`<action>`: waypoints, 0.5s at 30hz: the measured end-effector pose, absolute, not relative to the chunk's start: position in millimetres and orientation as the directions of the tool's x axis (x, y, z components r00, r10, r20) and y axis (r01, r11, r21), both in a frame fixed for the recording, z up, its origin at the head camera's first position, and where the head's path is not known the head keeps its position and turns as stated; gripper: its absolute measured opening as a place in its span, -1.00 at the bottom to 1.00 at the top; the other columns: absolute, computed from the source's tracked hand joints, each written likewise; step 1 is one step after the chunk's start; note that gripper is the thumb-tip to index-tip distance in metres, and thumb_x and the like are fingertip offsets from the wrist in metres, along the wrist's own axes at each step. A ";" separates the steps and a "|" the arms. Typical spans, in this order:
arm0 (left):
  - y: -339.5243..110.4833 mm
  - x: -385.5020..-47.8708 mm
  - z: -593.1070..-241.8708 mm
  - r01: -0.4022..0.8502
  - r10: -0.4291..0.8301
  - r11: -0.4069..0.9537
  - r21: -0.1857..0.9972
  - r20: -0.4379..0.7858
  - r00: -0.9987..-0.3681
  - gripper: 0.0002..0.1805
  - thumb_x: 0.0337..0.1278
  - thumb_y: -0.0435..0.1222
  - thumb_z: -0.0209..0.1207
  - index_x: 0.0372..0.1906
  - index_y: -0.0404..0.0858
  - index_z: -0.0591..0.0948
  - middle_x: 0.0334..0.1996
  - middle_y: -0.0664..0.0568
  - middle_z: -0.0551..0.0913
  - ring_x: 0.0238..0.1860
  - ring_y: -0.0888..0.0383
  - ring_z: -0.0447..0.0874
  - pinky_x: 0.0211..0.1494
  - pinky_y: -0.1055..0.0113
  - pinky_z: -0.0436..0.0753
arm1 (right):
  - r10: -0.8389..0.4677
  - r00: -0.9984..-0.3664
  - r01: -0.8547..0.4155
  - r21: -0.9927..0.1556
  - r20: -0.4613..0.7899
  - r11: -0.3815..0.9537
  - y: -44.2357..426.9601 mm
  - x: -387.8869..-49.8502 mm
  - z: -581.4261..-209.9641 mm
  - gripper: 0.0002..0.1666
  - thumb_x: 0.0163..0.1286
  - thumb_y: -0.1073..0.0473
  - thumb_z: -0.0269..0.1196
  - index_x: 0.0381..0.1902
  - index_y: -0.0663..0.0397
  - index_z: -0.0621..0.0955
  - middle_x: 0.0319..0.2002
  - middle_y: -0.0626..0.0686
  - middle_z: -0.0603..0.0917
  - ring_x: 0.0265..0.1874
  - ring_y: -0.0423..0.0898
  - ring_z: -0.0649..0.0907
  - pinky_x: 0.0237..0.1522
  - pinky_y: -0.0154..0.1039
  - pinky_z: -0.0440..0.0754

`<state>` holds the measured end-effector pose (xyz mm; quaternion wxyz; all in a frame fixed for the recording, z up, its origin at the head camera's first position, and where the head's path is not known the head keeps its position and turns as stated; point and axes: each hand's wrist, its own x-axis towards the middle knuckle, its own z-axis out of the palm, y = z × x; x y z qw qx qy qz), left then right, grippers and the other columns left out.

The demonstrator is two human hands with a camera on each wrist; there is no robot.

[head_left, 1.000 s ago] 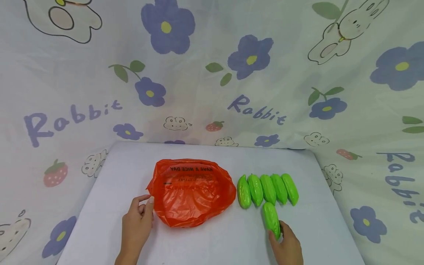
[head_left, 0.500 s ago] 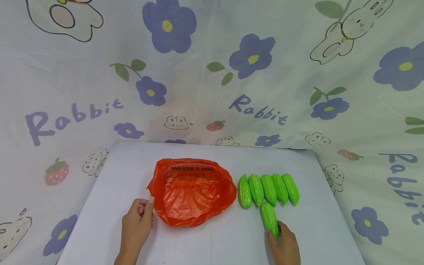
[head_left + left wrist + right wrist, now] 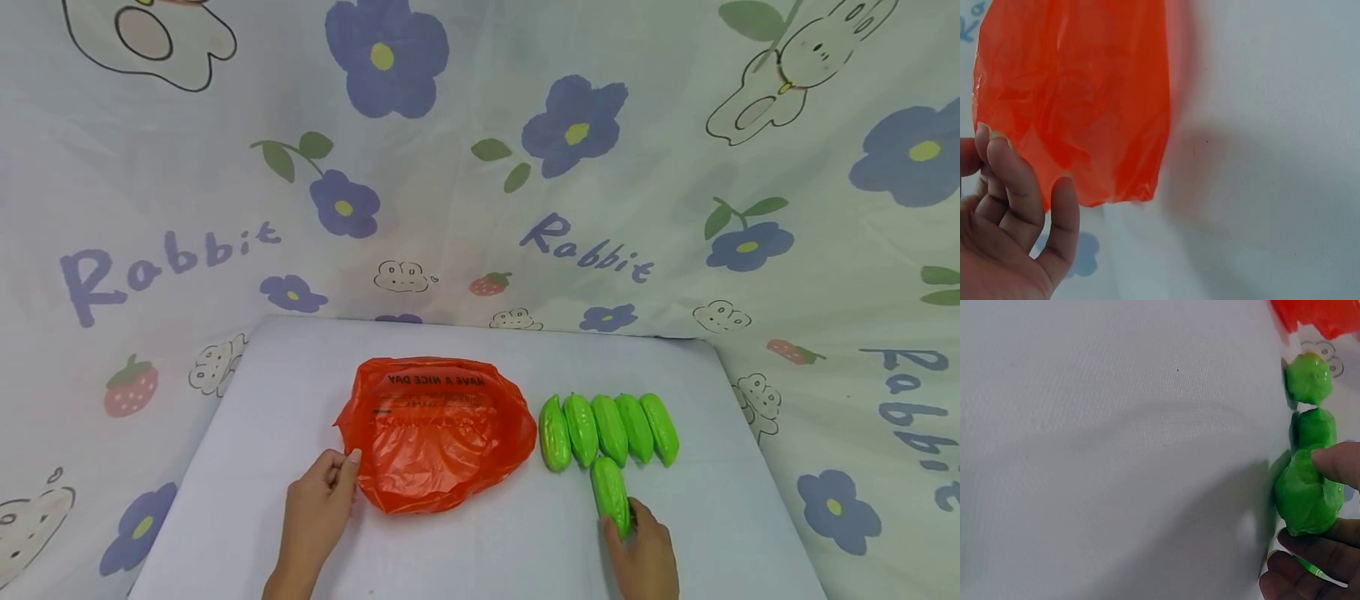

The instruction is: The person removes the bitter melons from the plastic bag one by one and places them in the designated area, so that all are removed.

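A red plastic bag (image 3: 431, 450) with black lettering lies spread on the table, its mouth side unclear. At its left edge my left hand (image 3: 318, 508) pinches the film between thumb and fingers; the left wrist view shows the bag (image 3: 1085, 94) beyond these fingers. My right hand (image 3: 645, 554) holds a glossy, lumpy green bitter melon (image 3: 610, 496) by its near end, thumb on one side and fingers on the other. Its far end lies close to a row of similar bitter melons (image 3: 609, 429). In the right wrist view, the held bitter melon (image 3: 1307, 500) appears end-on, just above or on the table.
The white table (image 3: 487, 558) has a back edge against a curtain (image 3: 450, 208) printed with flowers and rabbits. Several bitter melons stand side by side right of the bag, the leftmost one (image 3: 555, 433) close to the bag's right edge.
My left hand has shifted slightly right, closer onto the bag's edge. The right hand and its bitter melon have moved a little left. The row of melons and the bag stay put.
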<state>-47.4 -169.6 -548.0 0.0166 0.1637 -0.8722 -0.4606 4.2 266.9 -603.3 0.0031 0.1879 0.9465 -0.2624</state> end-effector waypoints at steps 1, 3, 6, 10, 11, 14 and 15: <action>-169.2 -47.6 -548.1 -0.265 -0.299 0.527 0.808 -0.115 -0.947 -0.57 0.58 0.07 0.10 -0.29 -0.20 0.56 -0.61 0.05 0.55 -0.62 0.11 0.52 -0.56 0.34 0.51 | 0.357 -0.928 0.359 -0.496 -0.103 0.790 266.5 4.3 -603.4 -0.32 0.42 0.02 0.38 0.30 0.39 0.50 -0.02 0.32 0.69 -0.01 0.30 0.63 -0.02 0.27 0.57; -168.1 -47.9 -547.9 -0.257 -0.296 0.532 0.807 -0.108 -0.949 -0.57 0.58 0.07 0.10 -0.30 -0.19 0.56 -0.62 0.06 0.55 -0.62 0.11 0.51 -0.56 0.35 0.50 | 0.365 -0.926 0.365 -0.495 -0.101 0.789 265.7 4.2 -603.1 -0.31 0.41 0.02 0.39 0.30 0.38 0.51 -0.03 0.31 0.69 -0.02 0.30 0.63 -0.03 0.27 0.57; -166.4 -48.2 -547.0 -0.247 -0.291 0.538 0.806 -0.098 -0.952 -0.57 0.58 0.07 0.10 -0.31 -0.19 0.56 -0.63 0.07 0.54 -0.63 0.12 0.49 -0.57 0.35 0.49 | 0.372 -0.923 0.369 -0.491 -0.097 0.789 264.9 4.1 -602.8 -0.31 0.40 0.02 0.40 0.29 0.38 0.51 -0.04 0.32 0.69 -0.03 0.30 0.63 -0.05 0.27 0.57; -165.7 -48.8 -546.1 -0.249 -0.295 0.535 0.808 -0.097 -0.950 -0.54 0.57 0.11 0.09 -0.30 -0.19 0.57 -0.63 0.07 0.55 -0.63 0.12 0.50 -0.57 0.34 0.49 | 0.376 -0.921 0.375 -0.485 -0.101 0.790 264.8 3.8 -602.8 -0.30 0.41 0.00 0.39 0.30 0.37 0.51 -0.03 0.32 0.69 -0.02 0.30 0.63 -0.05 0.26 0.58; -166.0 -48.8 -545.9 -0.252 -0.298 0.531 0.809 -0.101 -0.949 -0.52 0.56 0.14 0.08 -0.30 -0.19 0.57 -0.62 0.07 0.55 -0.62 0.11 0.51 -0.56 0.34 0.50 | 0.376 -0.921 0.377 -0.484 -0.104 0.790 264.9 3.7 -602.8 -0.30 0.41 -0.01 0.39 0.30 0.37 0.51 -0.03 0.32 0.69 -0.02 0.30 0.63 -0.05 0.26 0.58; -167.9 -49.3 -546.1 -0.278 -0.314 0.521 0.807 -0.121 -0.942 -0.44 0.53 0.23 0.03 -0.27 -0.19 0.58 -0.59 0.04 0.57 -0.59 0.10 0.53 -0.53 0.33 0.52 | 0.377 -0.919 0.382 -0.485 -0.112 0.787 265.0 3.4 -602.3 -0.28 0.42 -0.03 0.39 0.31 0.36 0.50 -0.01 0.33 0.68 0.00 0.30 0.62 -0.05 0.26 0.58; -168.8 -49.4 -546.2 -0.286 -0.317 0.519 0.806 -0.129 -0.939 -0.42 0.52 0.26 0.01 -0.25 -0.20 0.58 -0.58 0.03 0.57 -0.58 0.09 0.54 -0.52 0.33 0.52 | 0.378 -0.919 0.384 -0.486 -0.114 0.785 264.9 3.3 -602.0 -0.28 0.42 -0.04 0.39 0.32 0.36 0.50 0.00 0.33 0.68 0.00 0.30 0.62 -0.04 0.26 0.58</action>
